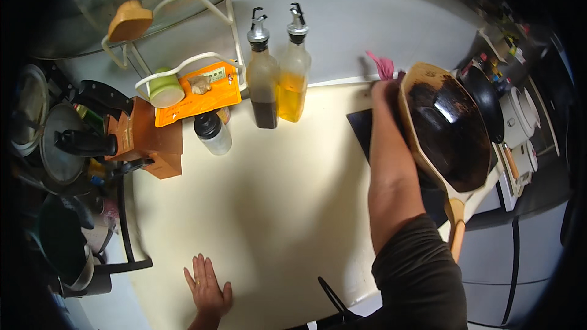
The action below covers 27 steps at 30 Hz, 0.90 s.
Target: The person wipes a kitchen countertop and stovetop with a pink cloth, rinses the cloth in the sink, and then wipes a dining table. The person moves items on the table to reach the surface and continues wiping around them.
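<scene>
My left hand (209,290) rests flat on the cream countertop (244,220) near the front, its fingers stretched out and holding nothing. Far across the counter reaches my right arm, just left of a large pan. My right hand (384,87) is at the back edge by the wall, closed on a crumpled pink cloth (381,65) that pokes out beyond it. Most of those fingers are hidden. The pan (449,128) has a dark, stained inside, a cream rim and a wooden handle (456,226) pointing toward me. Beneath it shows part of a black cooktop (361,128).
Two glass bottles, one with dark liquid (264,95) and one with yellow oil (293,95), stand at the back. Left of them are a black-capped jar (213,133), an orange packet (202,101) and a wooden knife block (147,134). White pots (520,116) sit far right.
</scene>
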Each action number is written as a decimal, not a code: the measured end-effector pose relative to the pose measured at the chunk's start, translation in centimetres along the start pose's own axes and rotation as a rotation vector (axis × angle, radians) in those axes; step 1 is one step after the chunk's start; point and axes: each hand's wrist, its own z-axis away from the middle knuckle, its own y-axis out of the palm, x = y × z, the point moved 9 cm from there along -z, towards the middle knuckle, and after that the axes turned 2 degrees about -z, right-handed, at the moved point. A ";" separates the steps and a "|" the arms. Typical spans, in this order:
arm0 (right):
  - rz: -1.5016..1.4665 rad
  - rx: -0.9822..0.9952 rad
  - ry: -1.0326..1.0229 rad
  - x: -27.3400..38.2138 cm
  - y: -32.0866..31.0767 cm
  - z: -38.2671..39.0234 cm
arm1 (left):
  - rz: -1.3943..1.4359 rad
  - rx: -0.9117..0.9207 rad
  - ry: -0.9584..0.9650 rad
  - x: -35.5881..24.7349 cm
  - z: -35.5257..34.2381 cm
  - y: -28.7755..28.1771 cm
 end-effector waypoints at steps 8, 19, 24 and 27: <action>1.081 1.068 -0.282 3.1 8.6 9.6 | -0.159 -0.068 0.031 -0.5 -0.9 -1.5; 0.453 0.795 -0.577 11.6 -7.4 24.8 | -0.012 -0.045 0.011 0.3 0.4 0.0; 0.549 0.851 -0.722 12.5 -9.0 21.8 | 0.025 -0.072 0.003 0.5 0.5 -0.1; 0.646 0.838 -0.484 10.5 -2.3 17.6 | 0.025 -0.085 0.008 0.5 0.4 -0.1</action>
